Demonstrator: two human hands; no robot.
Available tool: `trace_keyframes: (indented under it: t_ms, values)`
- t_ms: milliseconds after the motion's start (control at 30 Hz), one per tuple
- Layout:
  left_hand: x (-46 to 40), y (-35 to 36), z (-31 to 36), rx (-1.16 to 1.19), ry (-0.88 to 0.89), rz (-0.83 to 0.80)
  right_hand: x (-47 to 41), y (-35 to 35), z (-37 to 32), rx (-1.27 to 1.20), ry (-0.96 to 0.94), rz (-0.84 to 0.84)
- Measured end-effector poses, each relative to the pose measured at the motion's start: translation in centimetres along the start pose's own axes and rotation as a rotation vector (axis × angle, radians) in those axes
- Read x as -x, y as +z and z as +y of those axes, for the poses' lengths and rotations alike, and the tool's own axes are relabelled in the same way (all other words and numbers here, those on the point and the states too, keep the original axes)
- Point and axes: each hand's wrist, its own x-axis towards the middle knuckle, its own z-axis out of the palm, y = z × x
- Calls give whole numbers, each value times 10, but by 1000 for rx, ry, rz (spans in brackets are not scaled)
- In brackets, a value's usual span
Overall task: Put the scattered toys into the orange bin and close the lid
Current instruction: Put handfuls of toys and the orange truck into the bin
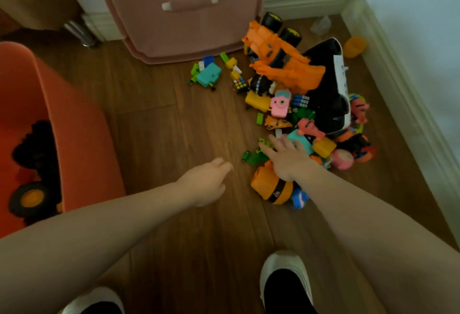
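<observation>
The bin [74, 127], smooth orange plastic, stands open at the left with a truck [32, 189] inside, probably to be near the pile [298, 104] of hard, bright toys on the wood floor. The right hand [286, 156] reaches with spread fingers onto the pile; the left hand [209, 181] hangs loosely curled, holding nothing.

The orange bin [74, 124] stands open at the left edge of the frame, with a black-wheeled toy truck [32, 189] already lying inside it, and the pinkish lid [179, 9] with its handle leans upright against the wall at top centre. The scattered toys [298, 114] lie heaped on the wood floor at centre right: an orange excavator [281, 62], a black-and-white plane [328, 89], a pink toy camera [280, 104] and a puzzle cube [239, 84]. A small cluster with a teal block [208, 75] lies just left of the heap, below the lid.
</observation>
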Motion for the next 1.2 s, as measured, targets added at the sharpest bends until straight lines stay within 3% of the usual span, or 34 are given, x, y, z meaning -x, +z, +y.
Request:
trace_keyframes:
  t_ms: [200, 533, 600, 767, 867, 967, 1033, 1100, 1200]
  values:
    - [-40, 20, 15, -93, -117, -72, -15, 4, -11, 188, -24, 151]
    - [-99, 33, 23, -273, -65, 58, -17, 17, 26, -25, -76, 162]
    - [-107, 36, 26, -336, -43, 51, -14, 23, 36, -153, -84, 219]
    - [-115, 42, 24, -400, -44, 61, 3, 27, 66, -796, -10, 461]
    - [-116, 42, 22, -400, -58, 78, 9, 26, 81, -1193, 14, 425]
    - [-118, 37, 25, -228, -97, 92, 15, 25, 90, -1541, 46, 308]
    - [-120, 32, 29, -79, -116, 128, 17, 26, 92, -1651, 144, 252]
    - [-124, 28, 36, -78, -67, 185, 17, 30, 91, -1637, 189, 215]
    - [-136, 27, 45, -244, 46, 177, 17, 33, 83, -1361, 113, 209]
